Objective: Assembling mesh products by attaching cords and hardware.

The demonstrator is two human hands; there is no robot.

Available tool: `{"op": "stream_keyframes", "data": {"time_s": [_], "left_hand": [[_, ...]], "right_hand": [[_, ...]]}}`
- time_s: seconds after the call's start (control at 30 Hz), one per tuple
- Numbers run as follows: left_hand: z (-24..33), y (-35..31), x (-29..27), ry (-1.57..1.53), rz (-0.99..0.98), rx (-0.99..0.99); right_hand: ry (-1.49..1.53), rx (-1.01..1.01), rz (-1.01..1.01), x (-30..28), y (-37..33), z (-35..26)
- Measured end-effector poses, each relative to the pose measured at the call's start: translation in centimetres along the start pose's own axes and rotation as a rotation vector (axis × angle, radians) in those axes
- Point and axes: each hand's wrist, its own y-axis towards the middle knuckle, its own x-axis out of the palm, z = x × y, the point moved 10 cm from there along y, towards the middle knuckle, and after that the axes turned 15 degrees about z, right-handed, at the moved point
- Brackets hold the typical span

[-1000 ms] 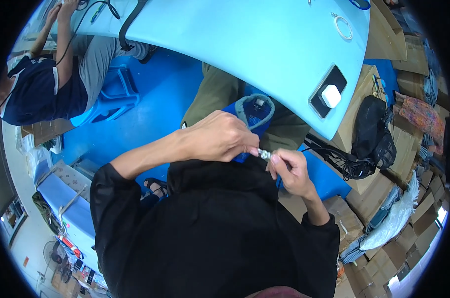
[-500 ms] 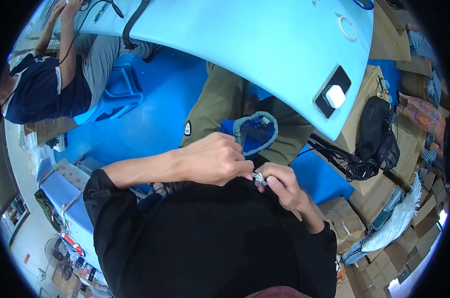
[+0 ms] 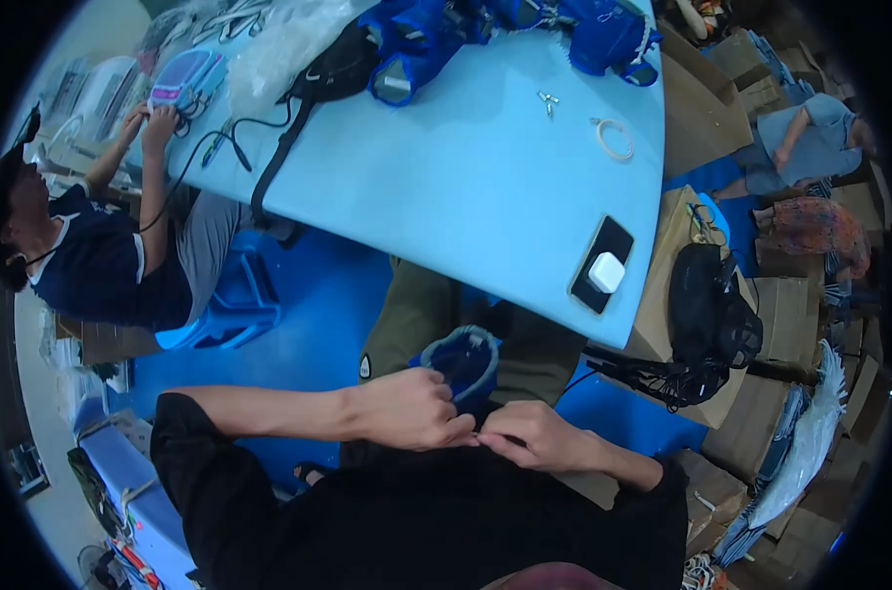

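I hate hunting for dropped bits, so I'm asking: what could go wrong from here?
The small item pinched between the left hand and the right hand is mostly hidden; it might slip and drop toward the blue floor. The white rounded box sits on the phone near the edge of the table, so a bump could perhaps knock it off.

The view tips up, bringing in blue bags (image 3: 412, 44) and a black pouch (image 3: 344, 67) at the table's (image 3: 416, 177) far side; the left hand (image 3: 407, 411) and right hand (image 3: 535, 436) sit closer together, the silvery piece (image 3: 476, 439) between them almost hidden; the light looks dimmer.
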Motion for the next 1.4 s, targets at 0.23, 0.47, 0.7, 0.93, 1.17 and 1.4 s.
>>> {"op": "stream_keyframes", "data": {"time_s": [0.23,0.47,0.7,0.93,1.17,1.4], "left_hand": [[0.7,0.0,-1.9,-0.052,0.013,0.024],[1.7,-1.8,-0.4,-0.222,-0.037,-0.077],[-0.6,-4.6,0.0,-0.148,-0.021,-0.135],[-7.1,-6.8,-3.0,-0.060,0.190,-0.671],[-8.3,-2.1,-2.2,-0.161,0.102,-0.661],[-18.8,17.0,-16.2,0.179,0.451,-0.542]], "right_hand": [[-0.112,-0.253,-0.076,-1.2,0.4,-2.9],[-0.037,-0.166,-0.167,0.9,-2.1,-1.3],[-0.170,-0.006,0.006,-0.1,-4.0,3.9],[-0.450,0.593,0.670,-9.1,-16.9,20.2],[-0.664,0.928,0.166,0.4,-31.9,27.7],[-0.664,0.862,0.206,-1.1,-33.0,27.7]]}}
